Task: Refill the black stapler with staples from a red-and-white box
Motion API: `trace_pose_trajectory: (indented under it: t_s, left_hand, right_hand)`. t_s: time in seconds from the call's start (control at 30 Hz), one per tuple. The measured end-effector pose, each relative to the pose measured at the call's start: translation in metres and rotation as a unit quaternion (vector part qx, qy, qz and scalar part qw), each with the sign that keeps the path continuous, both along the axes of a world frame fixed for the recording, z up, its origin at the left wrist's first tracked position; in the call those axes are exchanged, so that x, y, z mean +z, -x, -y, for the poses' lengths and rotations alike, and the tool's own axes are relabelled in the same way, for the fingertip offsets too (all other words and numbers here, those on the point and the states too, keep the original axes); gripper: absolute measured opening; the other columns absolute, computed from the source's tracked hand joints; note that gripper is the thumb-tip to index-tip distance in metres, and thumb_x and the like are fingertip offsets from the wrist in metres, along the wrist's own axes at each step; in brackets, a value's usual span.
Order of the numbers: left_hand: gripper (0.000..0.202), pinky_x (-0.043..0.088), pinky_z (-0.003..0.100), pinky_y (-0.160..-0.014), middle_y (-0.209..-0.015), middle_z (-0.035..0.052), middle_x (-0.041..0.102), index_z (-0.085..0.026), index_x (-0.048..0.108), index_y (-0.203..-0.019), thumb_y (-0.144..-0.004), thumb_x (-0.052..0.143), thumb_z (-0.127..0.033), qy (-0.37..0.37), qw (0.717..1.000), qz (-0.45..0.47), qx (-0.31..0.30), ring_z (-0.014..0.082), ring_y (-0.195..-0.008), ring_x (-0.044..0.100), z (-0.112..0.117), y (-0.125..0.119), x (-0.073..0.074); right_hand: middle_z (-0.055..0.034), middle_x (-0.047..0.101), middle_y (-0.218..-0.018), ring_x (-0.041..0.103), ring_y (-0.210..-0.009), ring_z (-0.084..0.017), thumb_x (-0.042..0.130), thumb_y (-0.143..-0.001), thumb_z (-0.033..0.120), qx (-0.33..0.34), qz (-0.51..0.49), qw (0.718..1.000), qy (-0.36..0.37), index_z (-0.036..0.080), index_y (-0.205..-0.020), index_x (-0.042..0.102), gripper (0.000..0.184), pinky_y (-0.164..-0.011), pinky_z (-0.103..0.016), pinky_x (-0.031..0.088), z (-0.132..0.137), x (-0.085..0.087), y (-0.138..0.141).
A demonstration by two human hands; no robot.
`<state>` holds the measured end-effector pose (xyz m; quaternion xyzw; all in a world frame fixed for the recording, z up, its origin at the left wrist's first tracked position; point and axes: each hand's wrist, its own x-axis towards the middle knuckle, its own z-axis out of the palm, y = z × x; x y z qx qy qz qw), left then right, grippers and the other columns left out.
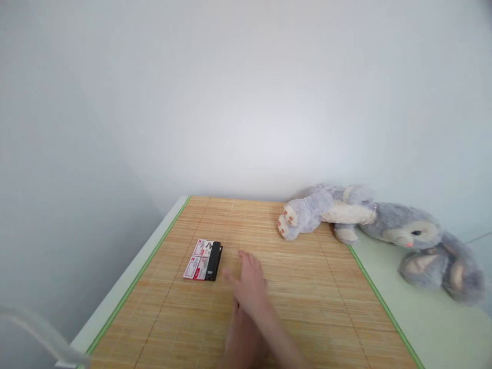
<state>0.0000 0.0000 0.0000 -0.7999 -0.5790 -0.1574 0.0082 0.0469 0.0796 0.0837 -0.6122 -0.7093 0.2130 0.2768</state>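
While your right hand [248, 287] hovers with fingers spread and holding nothing, the stapler pack [203, 260] lies just left of it on the bamboo mat [307, 297], plush rabbit [384, 225] far right.

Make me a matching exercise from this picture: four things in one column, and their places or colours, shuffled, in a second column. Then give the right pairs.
Things:
1. plush rabbit
2. red and white packet
3. bamboo mat
4. hand

Places or colours:
A. tan slats with a green border
B. flat on the mat, left of the hand, a black strip along its right edge
C. grey and cream, lying on its side at the right edge of the mat
D. stretched out over the middle of the mat, fingers spread

Pairs: 1-C, 2-B, 3-A, 4-D
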Motion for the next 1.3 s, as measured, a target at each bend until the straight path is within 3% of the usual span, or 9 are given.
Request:
trace_pose_trajectory:
  t_s: [0.13,0.23,0.37,0.47,0.53,0.77,1.03,1.17,1.3]
  left_hand:
    - [0.074,0.038,0.056,-0.119,-0.17,0.0011,0.029,-0.034,0.019,-0.165,-0.098,0.05,-0.037,0.003,0.998,-0.012,-0.056,0.0319,-0.155,0.031,0.006,-0.004,-0.027]
    - [0.069,0.04,0.053,-0.117,-0.167,0.0016,0.035,-0.032,0.025,-0.163,-0.099,0.049,-0.036,0.006,0.996,-0.01,-0.085,0.0316,-0.151,0.038,0.009,0.001,-0.023]
    - [0.054,0.046,0.047,-0.113,-0.149,-0.0002,0.06,-0.036,0.048,-0.151,-0.097,0.05,-0.032,0.049,0.99,0.059,-0.116,0.0271,-0.136,0.054,0.017,0.016,0.015]
    - [0.037,0.055,0.042,-0.099,-0.124,0.0035,0.072,-0.033,0.068,-0.128,-0.1,0.044,-0.026,0.07,0.989,0.127,-0.033,0.0237,-0.116,0.064,0.018,0.029,0.04]
    - [0.037,0.055,0.043,-0.098,-0.128,0.0064,0.069,-0.03,0.067,-0.129,-0.099,0.046,-0.026,0.044,0.989,0.137,0.028,0.0254,-0.117,0.063,0.013,0.035,0.047]
    - [0.069,0.035,0.055,-0.119,-0.163,0.0053,0.042,-0.031,0.042,-0.156,-0.091,0.062,-0.043,-0.008,0.993,0.082,0.084,0.0338,-0.15,0.034,-0.015,0.022,0.04]
    - [0.065,0.026,0.059,-0.124,-0.166,0.0065,0.037,-0.028,0.042,-0.157,-0.096,0.056,-0.045,-0.006,0.994,0.069,0.083,0.0353,-0.154,0.028,-0.019,0.013,0.025]
    - [0.065,0.025,0.061,-0.123,-0.167,0.0048,0.036,-0.031,0.041,-0.157,-0.095,0.057,-0.044,-0.01,0.994,0.076,0.084,0.0362,-0.155,0.026,-0.019,0.012,0.025]
    - [0.07,0.023,0.065,-0.123,-0.169,0.0042,0.031,-0.034,0.033,-0.161,-0.095,0.057,-0.042,-0.008,0.992,0.083,0.094,0.038,-0.156,0.023,-0.019,0.01,0.03]
  right_hand:
    - [-0.0151,0.06,-0.128,0.052,-0.122,-0.034,0.069,-0.084,0.056,0.0,-0.04,0.999,0.001,0.016,-0.13,0.057,0.063,-0.107,-0.05,0.041,-0.02,0.008,0.063]
    - [-0.0151,0.06,-0.121,0.052,-0.117,-0.033,0.069,-0.084,0.047,0.013,-0.009,1.0,0.003,0.014,-0.119,0.062,0.049,-0.103,-0.048,0.042,-0.028,0.008,0.071]
    - [-0.0124,0.06,-0.12,0.052,-0.116,-0.029,0.067,-0.083,0.03,0.049,0.016,0.999,-0.004,0.017,-0.106,0.07,0.026,-0.103,-0.043,0.041,-0.036,0.008,0.029]
    - [-0.0089,0.063,-0.116,0.053,-0.114,-0.026,0.069,-0.079,0.022,0.098,0.025,0.995,-0.006,0.019,-0.096,0.075,0.017,-0.103,-0.038,0.041,-0.044,0.01,-0.024]
    - [-0.0067,0.065,-0.115,0.054,-0.114,-0.024,0.071,-0.077,0.019,0.136,0.028,0.99,-0.007,0.021,-0.096,0.077,0.019,-0.103,-0.036,0.04,-0.048,0.013,-0.057]
    - [-0.0039,0.066,-0.118,0.057,-0.115,-0.022,0.074,-0.075,0.019,0.226,0.034,0.973,-0.008,0.024,-0.092,0.08,0.019,-0.104,-0.033,0.04,-0.059,0.018,-0.111]
    - [-0.0041,0.069,-0.106,0.06,-0.105,-0.023,0.083,-0.075,0.025,0.296,0.032,0.954,-0.008,0.024,-0.097,0.079,0.022,-0.095,-0.033,0.044,-0.078,0.018,-0.09]
    - [-0.002,0.069,-0.103,0.061,-0.102,-0.022,0.086,-0.071,0.025,0.318,0.022,0.948,-0.007,0.024,-0.095,0.078,0.025,-0.092,-0.03,0.045,-0.084,0.038,-0.089]
    - [-0.0025,0.068,-0.113,0.063,-0.101,-0.019,0.079,-0.081,0.027,0.29,0.0,0.957,-0.004,0.024,-0.106,0.074,0.026,-0.089,-0.029,0.048,-0.076,0.064,-0.137]
